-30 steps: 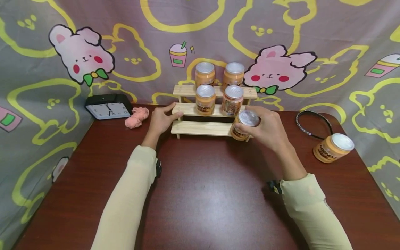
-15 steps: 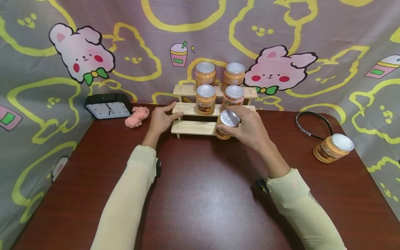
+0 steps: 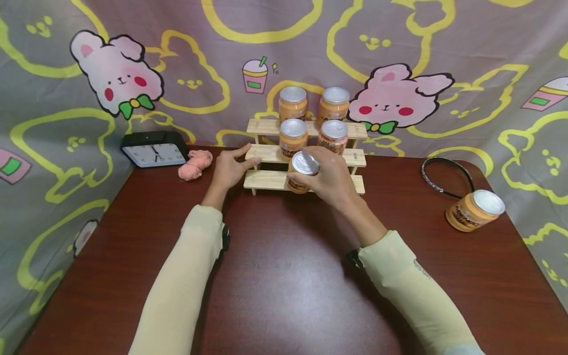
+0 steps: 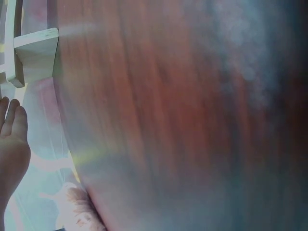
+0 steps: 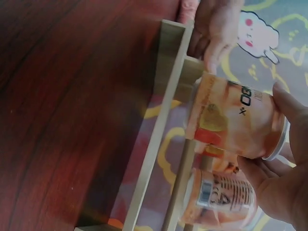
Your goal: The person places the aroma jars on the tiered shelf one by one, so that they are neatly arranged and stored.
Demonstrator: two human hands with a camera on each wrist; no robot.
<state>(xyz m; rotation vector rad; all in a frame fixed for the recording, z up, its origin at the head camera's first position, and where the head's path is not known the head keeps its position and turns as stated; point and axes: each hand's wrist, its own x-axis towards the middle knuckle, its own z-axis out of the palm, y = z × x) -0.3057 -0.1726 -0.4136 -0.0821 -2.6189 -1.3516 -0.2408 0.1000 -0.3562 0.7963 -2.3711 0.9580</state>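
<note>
My right hand (image 3: 328, 175) grips an orange-labelled can (image 3: 298, 183) with a silver lid near its top, thumb on the near side. In the head view the can overlaps the lowest plank of a three-step wooden rack (image 3: 266, 180). Fruit pictures show on its label in the right wrist view, where the can (image 5: 236, 115) stands out in front of the planks. My left hand (image 3: 228, 172) touches the left end of the rack's middle step with thumb and forefinger. Straight fingers (image 4: 19, 122) show beside the rack (image 4: 38, 53) in the left wrist view.
Two cans (image 3: 293, 106) stand on the top step and two (image 3: 293, 140) on the middle one. Another can (image 3: 472, 212) stands at the right by a black hoop (image 3: 439, 187). Left of the rack are a clock (image 3: 154, 150) and pink yarn (image 3: 195, 165). Patterned cloth (image 3: 177, 64) hangs behind.
My right hand has carried the can leftward along the lowest step, from its right end to near the middle. My left hand has stayed at the rack's left end.
</note>
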